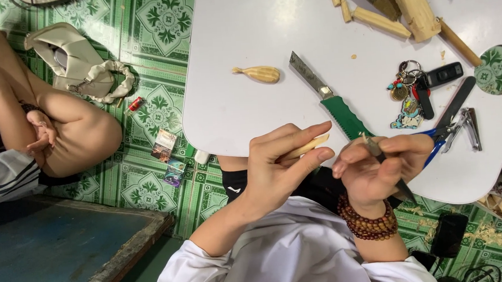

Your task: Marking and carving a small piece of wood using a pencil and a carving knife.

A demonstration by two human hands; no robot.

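White table [248, 94] edge, left hand [276, 168] gripping wood stick [305, 149], right hand [380, 168] gripping knife [387, 167]

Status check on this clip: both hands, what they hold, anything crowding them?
Left hand gripping a small pale wood piece. Right hand gripping a thin carving knife, tip near the wood. Green-handled saw lies just beyond on the white table.

White surface [245, 54] — carved wooden fish [257, 74], green-handled saw [329, 95], keys [419, 87], wood offcuts [394, 7] (far right), pliers [456, 124].
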